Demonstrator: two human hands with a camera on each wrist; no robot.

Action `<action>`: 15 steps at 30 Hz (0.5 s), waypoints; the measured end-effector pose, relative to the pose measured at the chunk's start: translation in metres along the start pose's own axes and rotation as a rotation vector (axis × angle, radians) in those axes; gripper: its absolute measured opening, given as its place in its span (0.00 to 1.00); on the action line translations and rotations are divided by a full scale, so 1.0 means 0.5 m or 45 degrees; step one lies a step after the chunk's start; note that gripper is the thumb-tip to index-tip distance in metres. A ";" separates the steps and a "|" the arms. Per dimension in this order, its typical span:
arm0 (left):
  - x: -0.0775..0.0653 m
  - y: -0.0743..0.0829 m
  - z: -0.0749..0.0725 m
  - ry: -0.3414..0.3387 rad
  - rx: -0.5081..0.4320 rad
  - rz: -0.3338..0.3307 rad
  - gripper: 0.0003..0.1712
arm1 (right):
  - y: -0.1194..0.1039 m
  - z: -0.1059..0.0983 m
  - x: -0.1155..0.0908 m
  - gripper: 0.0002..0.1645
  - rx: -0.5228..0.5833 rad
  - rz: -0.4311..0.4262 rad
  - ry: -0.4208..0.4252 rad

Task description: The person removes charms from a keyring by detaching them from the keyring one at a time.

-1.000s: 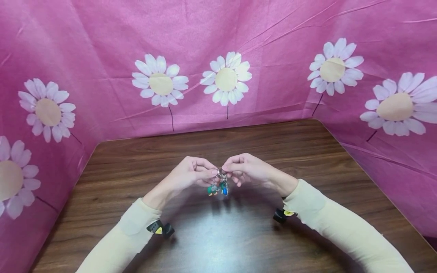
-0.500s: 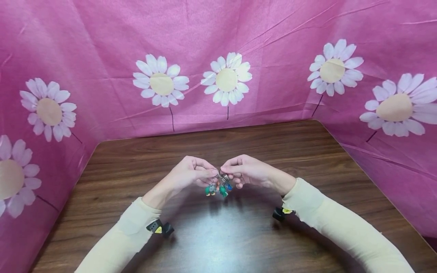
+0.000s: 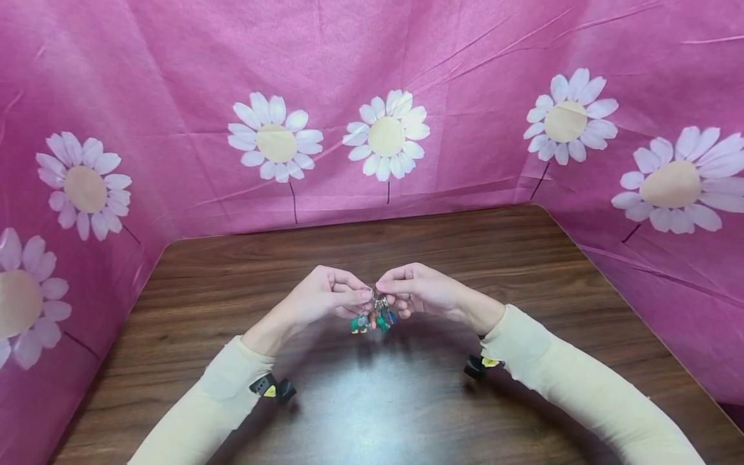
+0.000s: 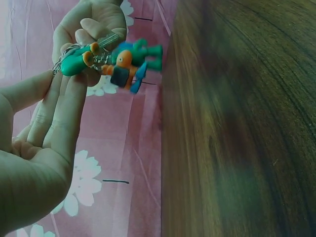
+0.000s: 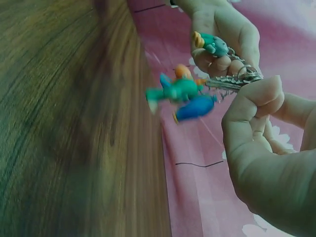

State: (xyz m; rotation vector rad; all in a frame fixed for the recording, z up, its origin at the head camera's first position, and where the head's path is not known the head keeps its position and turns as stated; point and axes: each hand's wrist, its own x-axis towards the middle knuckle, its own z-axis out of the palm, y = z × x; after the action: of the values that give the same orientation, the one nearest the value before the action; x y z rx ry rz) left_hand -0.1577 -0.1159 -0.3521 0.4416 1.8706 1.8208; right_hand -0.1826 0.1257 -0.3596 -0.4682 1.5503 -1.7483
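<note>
A metal key ring [image 3: 369, 292] is stretched between my two hands over the table, with small cartoon figure charms hanging from it. My left hand [image 3: 325, 294] pinches one side of the ring between thumb and forefinger. From the other side, my right hand [image 3: 424, 290] grips at the ring and key heads; its fingertips partly hide them. Metal keys [image 5: 229, 83] stick out beside a blue charm [image 5: 196, 107] and a green one [image 5: 181, 90] in the right wrist view. An orange charm [image 4: 126, 69] and an orange-footed green charm [image 4: 74, 65] show in the left wrist view.
The brown wood-grain table [image 3: 360, 400] lies under both hands, with a bright glare near its front. A pink cloth [image 3: 465, 51] printed with white daisies encloses the back and sides. Each sleeve carries a black wrist device [image 3: 265, 386].
The charms have swung and spread apart, with the green and orange ones now showing between the others. My right hand has shifted slightly left; my left hand stays in nearly the same place.
</note>
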 end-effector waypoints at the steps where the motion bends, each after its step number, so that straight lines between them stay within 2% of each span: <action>1: 0.000 0.000 0.001 -0.002 -0.001 0.007 0.13 | 0.000 0.001 0.001 0.08 0.016 -0.008 0.005; 6: -0.003 -0.001 0.004 0.007 0.022 0.059 0.12 | -0.004 0.003 0.005 0.08 0.065 -0.033 0.033; 9: -0.004 -0.002 0.005 0.018 0.030 0.072 0.12 | -0.010 -0.001 0.002 0.09 0.048 -0.021 0.000; 15: -0.007 0.001 0.004 -0.004 0.073 0.053 0.12 | -0.022 -0.008 -0.006 0.13 -0.153 0.043 -0.042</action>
State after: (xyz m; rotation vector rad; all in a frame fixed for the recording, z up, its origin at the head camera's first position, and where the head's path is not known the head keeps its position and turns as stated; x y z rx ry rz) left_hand -0.1538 -0.1160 -0.3511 0.5065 1.9293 1.7955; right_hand -0.1868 0.1306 -0.3495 -0.5248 1.6370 -1.6203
